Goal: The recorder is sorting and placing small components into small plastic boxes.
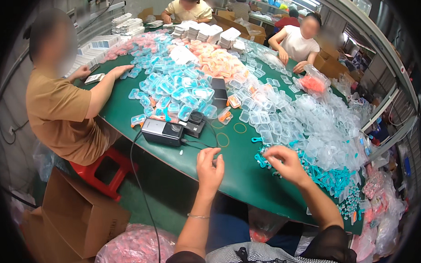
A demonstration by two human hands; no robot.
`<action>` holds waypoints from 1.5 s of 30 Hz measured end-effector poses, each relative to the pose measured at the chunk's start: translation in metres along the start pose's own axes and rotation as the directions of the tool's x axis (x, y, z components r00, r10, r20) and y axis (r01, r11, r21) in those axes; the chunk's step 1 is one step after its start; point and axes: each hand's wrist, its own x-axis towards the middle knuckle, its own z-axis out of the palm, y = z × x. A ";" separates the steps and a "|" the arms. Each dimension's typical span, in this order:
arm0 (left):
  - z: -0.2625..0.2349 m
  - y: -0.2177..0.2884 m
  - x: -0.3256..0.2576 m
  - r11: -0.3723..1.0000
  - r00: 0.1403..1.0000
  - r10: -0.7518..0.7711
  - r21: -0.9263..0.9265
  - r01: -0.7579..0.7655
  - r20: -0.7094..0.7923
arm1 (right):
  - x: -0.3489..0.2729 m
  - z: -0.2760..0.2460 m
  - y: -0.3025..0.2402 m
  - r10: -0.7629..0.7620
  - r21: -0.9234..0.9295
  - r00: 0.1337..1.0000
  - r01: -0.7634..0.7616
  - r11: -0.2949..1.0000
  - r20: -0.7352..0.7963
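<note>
My left hand (210, 169) hovers over the near edge of the green table, fingers loosely bent and thumb apart, with nothing visible in it. To its right, my right hand (288, 165) is held over a scatter of small teal clip-like parts (261, 160), thumb and forefinger curved and apart; I see nothing between them. More teal parts (333, 180) spread to the right of that hand. Beyond lies a large heap of clear plastic cases (284, 115). In front of my left hand, rubber bands (223, 140) lie on the table (240, 174).
A black-and-silver device (162, 132) with a cable stands left of my hands, beside a small fan-like unit (195, 124). Blue-filled cases (172, 86) and orange ones (215, 59) are heaped farther back. A co-worker (61, 99) sits at left; others sit across. Cardboard box (79, 210) at lower left.
</note>
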 end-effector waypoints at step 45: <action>0.105 0.043 -0.047 0.837 0.888 0.133 0.429 -0.339 0.441 | -0.223 -0.006 0.019 -0.229 -0.467 0.817 -0.055 0.882 -0.529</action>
